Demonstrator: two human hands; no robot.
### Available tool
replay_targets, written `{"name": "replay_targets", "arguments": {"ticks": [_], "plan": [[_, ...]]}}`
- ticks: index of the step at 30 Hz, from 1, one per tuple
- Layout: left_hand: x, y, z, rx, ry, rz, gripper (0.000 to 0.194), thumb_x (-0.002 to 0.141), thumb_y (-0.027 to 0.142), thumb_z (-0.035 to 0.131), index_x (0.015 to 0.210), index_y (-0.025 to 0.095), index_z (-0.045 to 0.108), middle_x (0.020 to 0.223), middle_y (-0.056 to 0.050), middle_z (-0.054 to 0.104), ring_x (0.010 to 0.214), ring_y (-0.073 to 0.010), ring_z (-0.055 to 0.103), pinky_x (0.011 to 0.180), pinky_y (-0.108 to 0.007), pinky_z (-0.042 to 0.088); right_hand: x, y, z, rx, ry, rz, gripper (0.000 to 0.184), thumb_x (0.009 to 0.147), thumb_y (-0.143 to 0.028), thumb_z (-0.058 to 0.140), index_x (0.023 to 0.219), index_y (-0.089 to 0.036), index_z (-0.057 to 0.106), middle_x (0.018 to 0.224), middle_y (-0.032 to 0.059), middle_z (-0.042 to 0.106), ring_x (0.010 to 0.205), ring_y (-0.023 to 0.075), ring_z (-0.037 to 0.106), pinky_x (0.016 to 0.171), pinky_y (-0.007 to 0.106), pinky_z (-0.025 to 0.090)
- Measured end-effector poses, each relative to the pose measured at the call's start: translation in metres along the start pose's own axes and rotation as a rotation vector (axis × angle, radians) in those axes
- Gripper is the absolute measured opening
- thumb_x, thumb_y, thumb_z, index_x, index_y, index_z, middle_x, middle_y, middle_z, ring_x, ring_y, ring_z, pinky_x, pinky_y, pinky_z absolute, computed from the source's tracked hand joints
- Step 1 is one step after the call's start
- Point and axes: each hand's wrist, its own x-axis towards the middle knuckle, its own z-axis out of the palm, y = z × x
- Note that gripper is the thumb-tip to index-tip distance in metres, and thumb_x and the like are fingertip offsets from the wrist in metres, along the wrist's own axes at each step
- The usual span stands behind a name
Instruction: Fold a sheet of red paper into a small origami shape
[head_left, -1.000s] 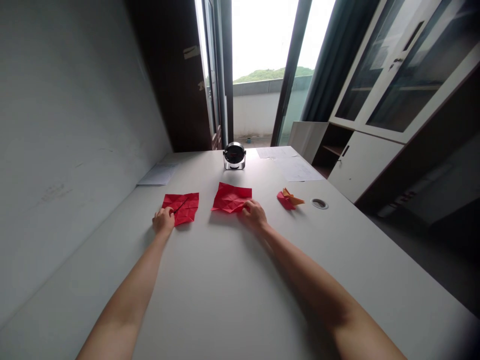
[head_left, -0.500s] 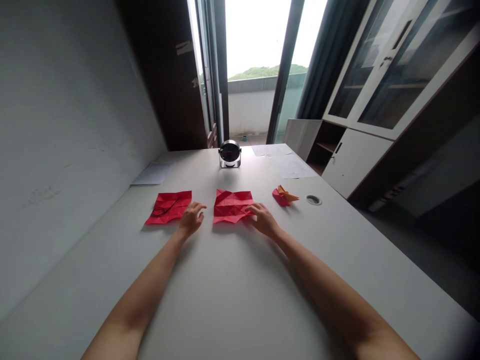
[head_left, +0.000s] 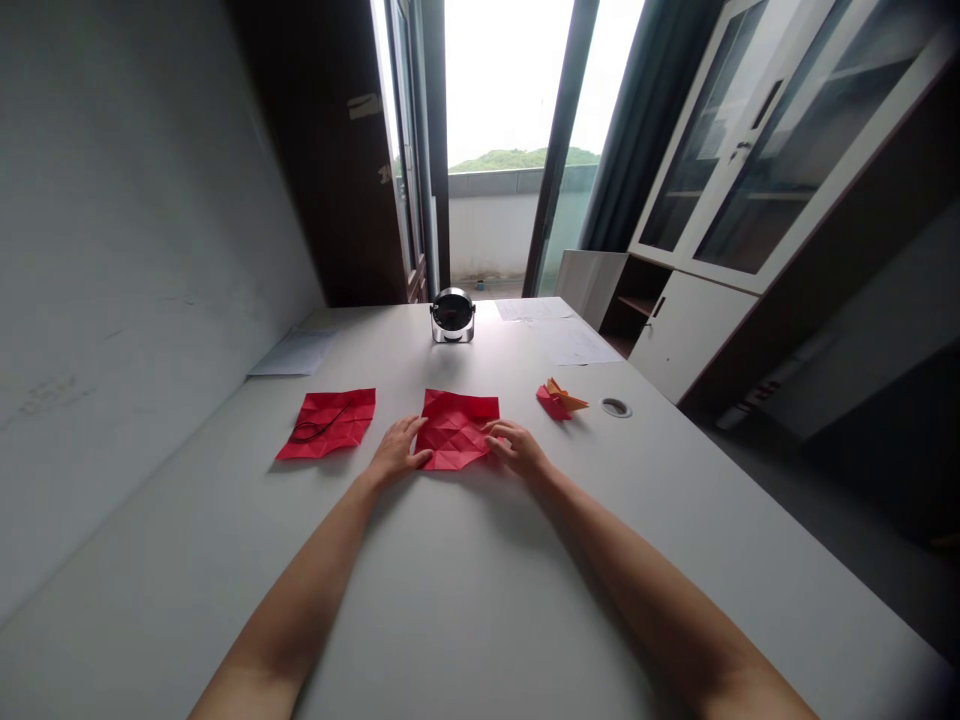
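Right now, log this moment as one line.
left grip: open, at left edge of middle red sheet | right grip: at its right edge | left red sheet: black loop on top | folded paper: right of right grip

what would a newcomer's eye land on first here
Most likely the creased red sheet at mid-table, bright against the white tabletop, with the left hand and right hand at its two sides. After that, perhaps the second red sheet on the left, with a thin black looped item on it, and the red-and-orange folded paper piece on the right.
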Motion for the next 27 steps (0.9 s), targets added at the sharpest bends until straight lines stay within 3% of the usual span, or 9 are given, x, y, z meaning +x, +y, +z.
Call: {"name": "replay_targets", "arguments": {"ticks": [4, 7, 9, 11, 14, 19, 27], "plan": [[0.003, -0.004, 0.001, 0.043, -0.031, -0.114, 0.068, 0.077, 0.043, 0.069, 0.139, 0.023, 0.053, 0.147, -0.014, 0.047, 0.139, -0.0343, 0.039, 0.116, -0.047, 0.029, 0.0, 0.004, -0.004, 0.125, -0.012, 0.177, 0.033, 0.091, -0.036, 0.046, 0.076, -0.019, 0.07, 0.101, 0.0071, 0.074, 0.094, 0.0217, 0.067, 0.085, 0.033, 0.05], [0.004, -0.001, -0.001, 0.043, -0.02, -0.106, 0.065, 0.076, 0.039, 0.068, 0.138, 0.022, 0.055, 0.143, -0.013, 0.051, 0.135, -0.0334, 0.042, 0.115, -0.045, 0.031, -0.001, 0.008, -0.003, 0.085, -0.014, 0.263, 0.041, 0.094, -0.035, 0.039, 0.074, -0.019, 0.07, 0.089, 0.006, 0.074, 0.087, 0.0211, 0.068, 0.083, 0.032, 0.051], [0.003, 0.003, -0.004, 0.013, -0.013, -0.069, 0.064, 0.077, 0.036, 0.067, 0.139, 0.022, 0.054, 0.139, -0.012, 0.054, 0.131, -0.0316, 0.046, 0.112, -0.044, 0.034, -0.003, 0.008, 0.0, -0.027, 0.03, 0.213, 0.031, 0.093, -0.036, 0.046, 0.084, -0.021, 0.072, 0.089, 0.0051, 0.074, 0.085, 0.021, 0.067, 0.083, 0.034, 0.051], [0.002, 0.007, -0.007, -0.027, -0.012, -0.043, 0.065, 0.078, 0.033, 0.066, 0.14, 0.022, 0.053, 0.133, -0.011, 0.057, 0.125, -0.0299, 0.05, 0.109, -0.042, 0.038, -0.003, 0.008, 0.004, -0.14, 0.071, 0.08, 0.02, 0.09, -0.034, 0.057, 0.098, -0.023, 0.071, 0.103, 0.0063, 0.072, 0.098, 0.0229, 0.065, 0.09, 0.038, 0.05], [0.001, 0.012, -0.01, -0.08, -0.015, -0.038, 0.066, 0.078, 0.029, 0.065, 0.142, 0.024, 0.052, 0.125, -0.01, 0.06, 0.118, -0.0283, 0.053, 0.104, -0.042, 0.042, -0.004, 0.007, 0.008, -0.255, 0.065, -0.071, 0.033, 0.085, -0.029, 0.066, 0.117, -0.026, 0.066, 0.127, 0.009, 0.063, 0.123, 0.0266, 0.054, 0.104, 0.046, 0.044], [0.0, 0.014, -0.009, -0.177, 0.022, -0.04, 0.064, 0.076, 0.021, 0.064, 0.139, 0.024, 0.054, 0.122, -0.009, 0.062, 0.115, -0.027, 0.055, 0.103, -0.042, 0.044, -0.005, 0.011, 0.01, -0.334, -0.015, -0.058, 0.058, 0.081, -0.03, 0.072, 0.136, -0.029, 0.054, 0.139, 0.0101, 0.055, 0.13, 0.0295, 0.048, 0.108, 0.051, 0.04], [0.0, 0.011, -0.002, -0.341, 0.054, -0.076, 0.051, 0.078, 0.015, 0.059, 0.128, 0.024, 0.063, 0.122, -0.008, 0.066, 0.107, -0.0235, 0.061, 0.093, -0.038, 0.052, -0.006, 0.006, 0.009, -0.36, -0.068, -0.045, 0.061, 0.08, -0.032, 0.073, 0.137, -0.029, 0.053, 0.134, 0.0099, 0.058, 0.126, 0.03, 0.05, 0.107, 0.05, 0.038]]}}
